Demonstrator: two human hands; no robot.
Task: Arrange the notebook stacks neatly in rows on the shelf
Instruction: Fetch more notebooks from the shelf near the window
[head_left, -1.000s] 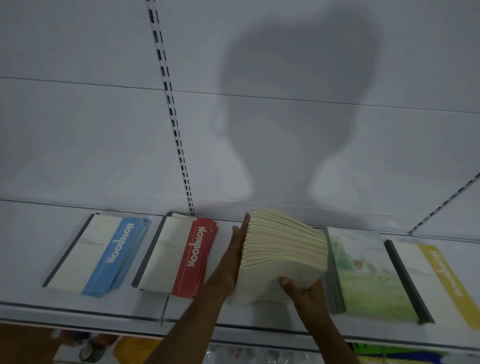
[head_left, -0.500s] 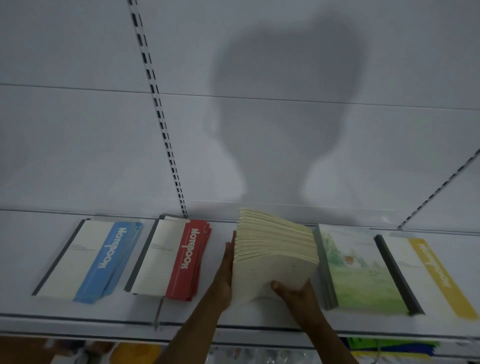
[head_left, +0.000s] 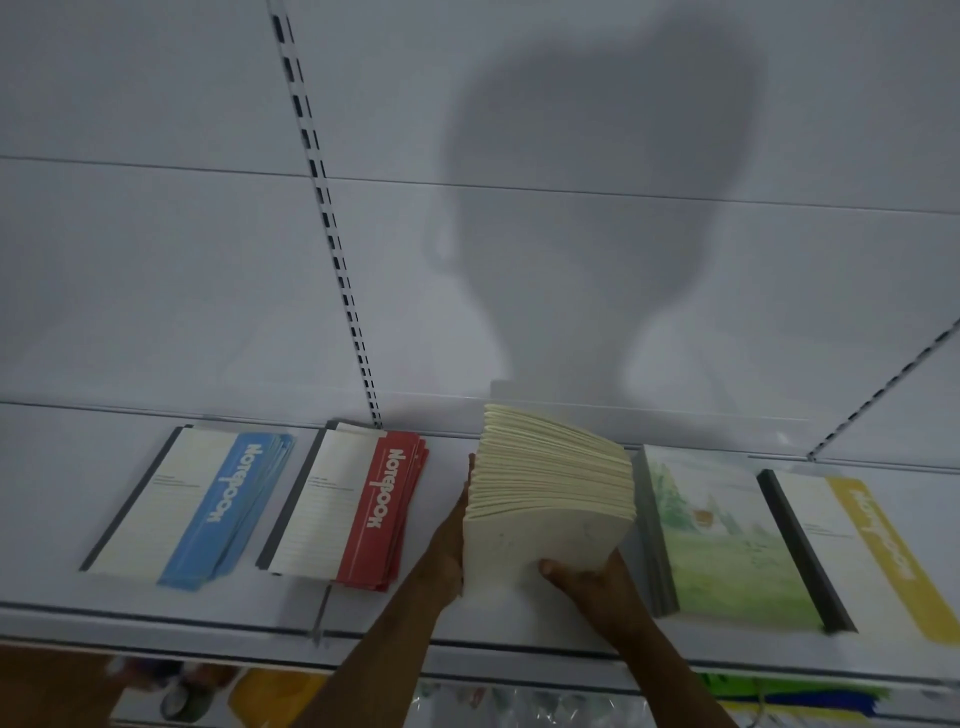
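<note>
While thick cream paper notebook stack (head_left: 550, 488) sits tilted on white metal shelf (head_left: 78, 618), between red-banded (head_left: 345, 506) and green-cover stacks (head_left: 722, 535), left hand (head_left: 447, 551) presses its side, right hand (head_left: 592, 582) grips front corner. Step: seating stack. Next: lower flat, square edges with row.

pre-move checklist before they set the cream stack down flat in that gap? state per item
1. Left hand flat against the left side of the cream notebook stack: ok.
2. Right hand grips the stack's near right corner: ok.
3. Stack squared: not ok, its edges fan out toward the top.
4. Room on the shelf between the red notebook stack and the green landscape notebooks: cannot tell, the held stack covers the gap.
5. Red stack tidy: not ok, the covers are stepped sideways.
6. Blue notebook stack tidy: not ok, also splayed.
</note>
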